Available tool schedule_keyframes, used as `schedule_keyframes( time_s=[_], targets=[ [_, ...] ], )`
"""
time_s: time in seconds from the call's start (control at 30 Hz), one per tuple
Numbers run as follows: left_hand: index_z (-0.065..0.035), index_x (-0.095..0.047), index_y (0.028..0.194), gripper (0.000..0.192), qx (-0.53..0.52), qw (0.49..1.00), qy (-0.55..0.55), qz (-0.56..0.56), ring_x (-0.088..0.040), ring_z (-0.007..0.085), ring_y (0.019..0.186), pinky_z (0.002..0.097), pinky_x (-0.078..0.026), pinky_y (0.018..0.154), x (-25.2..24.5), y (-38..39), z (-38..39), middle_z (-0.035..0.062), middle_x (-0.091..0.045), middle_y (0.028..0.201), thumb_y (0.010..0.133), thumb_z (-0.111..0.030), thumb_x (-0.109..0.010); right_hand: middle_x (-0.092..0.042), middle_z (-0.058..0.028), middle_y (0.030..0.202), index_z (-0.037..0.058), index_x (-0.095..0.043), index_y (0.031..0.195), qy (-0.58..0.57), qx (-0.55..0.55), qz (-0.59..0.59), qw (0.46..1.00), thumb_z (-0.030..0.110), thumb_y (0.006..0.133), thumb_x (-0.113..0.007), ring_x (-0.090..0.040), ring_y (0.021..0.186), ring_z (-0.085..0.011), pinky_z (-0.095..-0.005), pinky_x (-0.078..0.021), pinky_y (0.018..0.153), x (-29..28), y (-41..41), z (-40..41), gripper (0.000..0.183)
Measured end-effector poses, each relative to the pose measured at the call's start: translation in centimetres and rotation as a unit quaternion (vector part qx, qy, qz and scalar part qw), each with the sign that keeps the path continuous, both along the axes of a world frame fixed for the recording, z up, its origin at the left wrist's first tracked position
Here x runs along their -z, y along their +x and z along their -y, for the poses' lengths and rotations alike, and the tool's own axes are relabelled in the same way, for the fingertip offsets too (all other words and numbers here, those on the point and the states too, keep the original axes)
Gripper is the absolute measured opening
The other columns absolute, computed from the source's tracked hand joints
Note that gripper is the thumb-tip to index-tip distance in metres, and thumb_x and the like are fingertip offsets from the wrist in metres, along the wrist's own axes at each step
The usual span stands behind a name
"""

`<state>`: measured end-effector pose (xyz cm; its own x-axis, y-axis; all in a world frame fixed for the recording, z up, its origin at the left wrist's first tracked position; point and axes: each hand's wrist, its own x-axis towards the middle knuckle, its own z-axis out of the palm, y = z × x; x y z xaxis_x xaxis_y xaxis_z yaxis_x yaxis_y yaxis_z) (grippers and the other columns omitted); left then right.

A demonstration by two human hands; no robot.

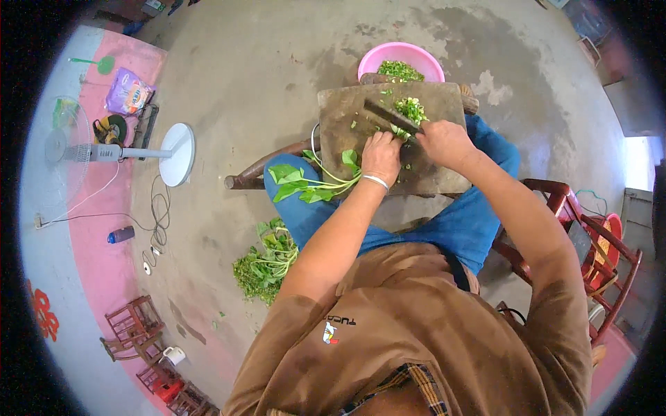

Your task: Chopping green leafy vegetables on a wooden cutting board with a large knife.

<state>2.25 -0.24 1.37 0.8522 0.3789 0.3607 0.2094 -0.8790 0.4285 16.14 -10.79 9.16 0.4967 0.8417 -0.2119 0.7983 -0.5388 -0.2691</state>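
Note:
My left hand [382, 156] presses a bunch of leafy green stems [333, 183] onto a worn wooden cutting board [341, 114]. The leaves trail out to the left over my knee. A cleaver [391, 115] is gripped in my right hand [446, 144], its dark blade slanting up and left just beyond my left fingers. Against the far side of the blade lies a small pile of chopped greens [411, 108], with loose bits scattered around it. Past the board's far edge stands a pink plastic basin [400, 52] holding more chopped greens [399, 70].
Whole greens [268, 260] are heaped on the concrete floor by my left leg. A white pedestal fan [177, 154] stands at the left, with a coiled cable [161, 213] near its base. Wooden chairs stand at the lower left [134, 327] and close on my right [562, 203].

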Motion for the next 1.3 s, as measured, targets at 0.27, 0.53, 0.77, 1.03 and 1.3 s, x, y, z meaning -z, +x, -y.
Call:
schedule_keyframes(
  time_s=[0.27,0.53,0.77,1.03,1.3],
  targets=[
    [-0.0085,-0.070,0.087,0.017,-0.002,0.999,0.023,-0.039,-0.056,0.0265,0.091,0.0370,-0.046,0.082,-0.1,0.1,0.0,0.0068,-0.058,0.086,0.073,-0.005,-0.060,-0.068,-0.0212,0.085,0.0003,-0.067,0.085,-0.021,-0.018,0.000,1.000,0.025,0.089,-0.055,-0.067,0.082,-0.0379,-0.0480,-0.0533,0.074,0.6,-0.5,-0.6,0.028],
    [-0.0094,-0.067,0.080,0.009,-0.017,1.000,-0.003,-0.026,-0.056,0.0298,0.085,0.0410,-0.049,0.075,0.3,-0.2,0.1,0.0091,-0.058,0.085,0.077,-0.006,-0.059,-0.067,-0.0230,0.087,-0.0008,-0.067,0.087,-0.023,-0.013,-0.020,0.999,0.029,0.088,-0.057,-0.066,0.086,-0.0388,-0.0491,-0.0522,0.077,0.5,0.3,0.0,0.031],
    [-0.0069,-0.066,0.078,0.008,-0.006,1.000,0.010,-0.016,-0.055,0.0295,0.086,0.0394,-0.048,0.077,-0.6,0.2,0.3,0.0096,-0.055,0.083,0.074,-0.005,-0.060,-0.067,-0.0215,0.084,0.0009,-0.065,0.086,-0.023,-0.044,0.000,0.999,0.028,0.089,-0.056,-0.066,0.082,-0.0378,-0.0478,-0.0529,0.074,1.2,-0.7,0.0,0.029],
    [-0.0069,-0.066,0.088,0.012,0.021,0.998,-0.034,0.040,-0.058,0.0316,0.086,0.0420,-0.050,0.075,0.8,0.4,-0.2,0.0101,-0.059,0.085,0.076,-0.006,-0.063,-0.066,-0.0223,0.083,-0.0002,-0.064,0.086,-0.005,0.039,-0.042,0.998,0.028,0.089,-0.056,-0.065,0.085,-0.0382,-0.0483,-0.0523,0.076,0.8,0.4,-0.1,0.030],
    [-0.0071,-0.065,0.089,0.011,0.016,0.998,-0.022,-0.048,-0.057,0.0325,0.088,0.0431,-0.049,0.077,-0.4,0.3,0.0,0.0116,-0.057,0.092,0.079,-0.010,-0.063,-0.068,-0.0216,0.086,0.0004,-0.069,0.090,-0.049,-0.019,-0.026,0.998,0.026,0.089,-0.055,-0.067,0.083,-0.0377,-0.0473,-0.0538,0.074,0.5,-0.3,0.2,0.029]
  ],
)
